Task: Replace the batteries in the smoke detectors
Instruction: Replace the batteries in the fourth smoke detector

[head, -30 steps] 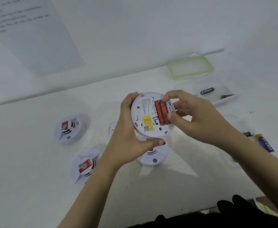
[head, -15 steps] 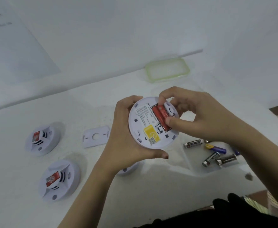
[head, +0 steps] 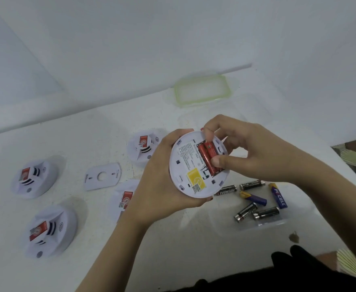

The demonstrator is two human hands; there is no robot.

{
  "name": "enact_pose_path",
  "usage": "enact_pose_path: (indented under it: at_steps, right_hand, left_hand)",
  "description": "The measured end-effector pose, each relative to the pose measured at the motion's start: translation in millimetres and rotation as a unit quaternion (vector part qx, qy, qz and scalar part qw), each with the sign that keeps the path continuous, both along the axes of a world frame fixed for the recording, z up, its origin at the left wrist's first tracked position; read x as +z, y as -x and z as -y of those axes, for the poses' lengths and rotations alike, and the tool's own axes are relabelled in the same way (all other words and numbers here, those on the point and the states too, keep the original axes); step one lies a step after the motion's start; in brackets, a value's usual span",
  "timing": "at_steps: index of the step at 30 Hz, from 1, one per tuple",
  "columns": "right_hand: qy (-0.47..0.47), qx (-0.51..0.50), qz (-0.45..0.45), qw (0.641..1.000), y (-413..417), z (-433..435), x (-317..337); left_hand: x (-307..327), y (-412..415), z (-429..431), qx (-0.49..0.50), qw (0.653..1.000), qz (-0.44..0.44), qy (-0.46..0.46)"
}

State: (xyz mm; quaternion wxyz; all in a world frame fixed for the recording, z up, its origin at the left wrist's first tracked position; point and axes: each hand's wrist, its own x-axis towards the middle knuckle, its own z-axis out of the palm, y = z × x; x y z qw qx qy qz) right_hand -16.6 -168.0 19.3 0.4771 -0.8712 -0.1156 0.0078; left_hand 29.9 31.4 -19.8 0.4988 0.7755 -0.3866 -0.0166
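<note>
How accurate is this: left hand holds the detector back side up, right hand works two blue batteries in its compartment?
One error: the head view shows the two batteries are red, not blue. The rest holds: left hand holding the detector back side up, right hand on the batteries.

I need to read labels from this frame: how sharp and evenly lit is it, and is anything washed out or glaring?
Head view: soft, even light, only faint shadows beside the resting smoke detectors; white table nearly washed out; fine print on the held smoke detector too blurred to read; EVEREADY on a loose battery legible; no hard glare.
</note>
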Motion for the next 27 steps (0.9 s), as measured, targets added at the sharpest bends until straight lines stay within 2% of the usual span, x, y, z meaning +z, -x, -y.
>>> enact_pose_path:
  at_steps: [5, 13, 16, 19, 21, 23, 25, 27]
  right_hand:
    - [-0.009, -0.016, 0.044, 0.999, 4, 11, -4]
    - [0.029, -0.123, 0.211, 0.969, 15, 24, -19]
    - [-0.036, -0.141, 0.201, 0.969, 24, 26, -21]
    - [-0.117, -0.145, 0.145, 0.972, 38, 33, -21]
    - [-0.082, -0.113, 0.094, 0.986, 45, 42, -24]
    - [0.013, -0.053, 0.071, 0.996, 49, 48, -31]
    - [0.072, -0.022, 0.080, 0.994, 51, 49, -36]
    - [0.088, -0.035, 0.101, 0.990, 50, 48, -38]
  left_hand:
    - [-4, 2, 13, -0.004, 1.000, 0.007, -0.013]
    - [-8, 6, 25, -0.005, 0.999, 0.016, -0.039]
    - [-14, 4, 24, 0.009, 0.999, 0.006, -0.030]
    - [-14, -1, 20, 0.038, 0.999, 0.010, -0.036]
    - [-12, -3, 18, 0.041, 0.998, 0.023, -0.037]
    - [-10, -3, 16, 0.036, 0.999, 0.025, -0.029]
    - [-8, -2, 16, 0.025, 0.999, 0.006, -0.020]
    - [-6, -1, 17, 0.008, 1.000, -0.008, -0.024]
